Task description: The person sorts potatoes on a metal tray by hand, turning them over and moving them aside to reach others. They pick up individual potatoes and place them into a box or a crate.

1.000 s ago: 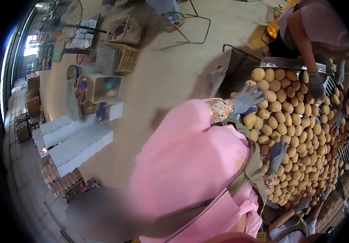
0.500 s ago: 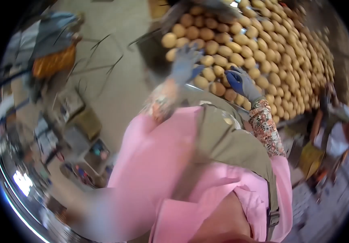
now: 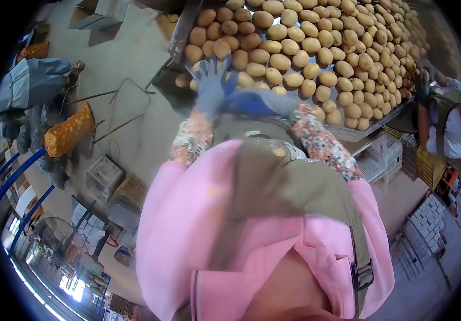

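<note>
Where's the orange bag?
On the floor at the left of the head view, the orange bag lies beside a grey-blue bundle, well left of the potatoes.

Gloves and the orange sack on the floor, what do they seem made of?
The left hand wears what looks like matte grey-blue knit; the right hand shows blue, perhaps a rubbery coating, blurred. The sack seems orange plastic mesh, lumps showing through.

Potatoes (image 3: 294, 48), tan and round to oval, lie packed side by side in a single layer. They fill the view from 11 to 2 o'clock. The nearest few sit at 12 o'clock, just beside the gloved left hand (image 3: 212, 83).
</note>
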The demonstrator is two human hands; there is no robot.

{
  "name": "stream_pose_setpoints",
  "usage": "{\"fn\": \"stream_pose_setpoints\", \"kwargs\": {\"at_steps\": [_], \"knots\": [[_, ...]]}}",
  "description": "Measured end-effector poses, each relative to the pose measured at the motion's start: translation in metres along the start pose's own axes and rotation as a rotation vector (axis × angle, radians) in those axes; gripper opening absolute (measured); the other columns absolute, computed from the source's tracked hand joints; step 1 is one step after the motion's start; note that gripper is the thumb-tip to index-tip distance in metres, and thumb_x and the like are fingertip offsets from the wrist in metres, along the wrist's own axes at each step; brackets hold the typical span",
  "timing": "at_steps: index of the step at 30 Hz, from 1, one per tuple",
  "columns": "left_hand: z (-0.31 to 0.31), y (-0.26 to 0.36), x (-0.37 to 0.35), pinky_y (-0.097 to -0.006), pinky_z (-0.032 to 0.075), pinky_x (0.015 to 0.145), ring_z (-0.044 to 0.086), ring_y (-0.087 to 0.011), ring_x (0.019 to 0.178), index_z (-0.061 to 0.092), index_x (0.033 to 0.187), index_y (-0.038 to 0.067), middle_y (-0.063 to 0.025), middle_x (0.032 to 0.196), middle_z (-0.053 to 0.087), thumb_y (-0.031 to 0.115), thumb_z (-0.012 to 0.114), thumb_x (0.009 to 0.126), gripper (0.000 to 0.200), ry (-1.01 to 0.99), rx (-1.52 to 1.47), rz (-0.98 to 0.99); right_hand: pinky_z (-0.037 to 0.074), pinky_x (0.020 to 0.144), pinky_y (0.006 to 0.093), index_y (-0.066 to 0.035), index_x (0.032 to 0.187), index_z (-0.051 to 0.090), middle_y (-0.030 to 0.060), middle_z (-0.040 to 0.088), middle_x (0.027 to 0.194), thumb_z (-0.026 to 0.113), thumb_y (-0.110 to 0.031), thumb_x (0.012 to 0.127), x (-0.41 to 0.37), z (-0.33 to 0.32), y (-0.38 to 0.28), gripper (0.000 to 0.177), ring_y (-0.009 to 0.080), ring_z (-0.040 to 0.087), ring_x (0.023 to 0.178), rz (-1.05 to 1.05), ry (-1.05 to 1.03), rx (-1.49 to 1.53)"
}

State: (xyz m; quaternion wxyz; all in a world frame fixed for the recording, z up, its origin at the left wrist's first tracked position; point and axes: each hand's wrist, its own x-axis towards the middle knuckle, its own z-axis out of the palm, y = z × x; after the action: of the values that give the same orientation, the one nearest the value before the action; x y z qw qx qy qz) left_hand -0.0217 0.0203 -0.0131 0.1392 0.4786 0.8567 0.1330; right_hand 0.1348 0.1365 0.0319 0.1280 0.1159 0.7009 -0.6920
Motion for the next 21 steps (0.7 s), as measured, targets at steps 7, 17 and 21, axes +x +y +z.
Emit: {"fn": "stream_pose_setpoints", "kwargs": {"at_steps": [7, 17, 21], "knots": [[0.019, -0.079, -0.086, -0.0596, 0.016, 0.111, 0.023, -0.0381, 0.141, 0.039, 0.145, 0.023, -0.0125, 0.152, 0.031, 0.043, 0.058, 0.087, 0.064, -0.149, 0.124, -0.004, 0.023, 0.112, 0.0539, -0.032, 0.120, 0.066, 0.0184, 0.038, 0.148, 0.060, -0.046, 0.087, -0.096, -0.048, 0.047, 0.036, 0.0416, 0.031, 0.138, 0.308, 0.471, -0.972], [0.002, -0.038, 0.030, -0.0528, 0.027, 0.109, 0.038, -0.0448, 0.130, 0.040, 0.142, 0.007, -0.0257, 0.141, 0.041, 0.037, 0.052, 0.093, 0.058, 0.085, -0.364, 0.025, 0.021, 0.115, 0.0444, -0.014, 0.134, 0.052, 0.0232, 0.037, 0.146, 0.046, -0.028, 0.097, -0.008, 0.008, 0.052, 0.040, 0.0400, 0.026, 0.140, 0.272, 0.080, -0.194], [0.013, -0.029, -0.002, -0.0487, 0.033, 0.107, 0.044, -0.0442, 0.126, 0.043, 0.141, 0.014, -0.0250, 0.139, 0.042, 0.032, 0.049, 0.094, 0.050, 0.127, 0.140, 0.163, 0.033, 0.109, 0.0360, -0.011, 0.136, 0.050, 0.0168, 0.050, 0.137, 0.053, -0.024, 0.094, -0.066, -0.028, 0.008, 0.044, 0.0243, 0.040, 0.134, 0.333, 0.427, 0.067]]}}
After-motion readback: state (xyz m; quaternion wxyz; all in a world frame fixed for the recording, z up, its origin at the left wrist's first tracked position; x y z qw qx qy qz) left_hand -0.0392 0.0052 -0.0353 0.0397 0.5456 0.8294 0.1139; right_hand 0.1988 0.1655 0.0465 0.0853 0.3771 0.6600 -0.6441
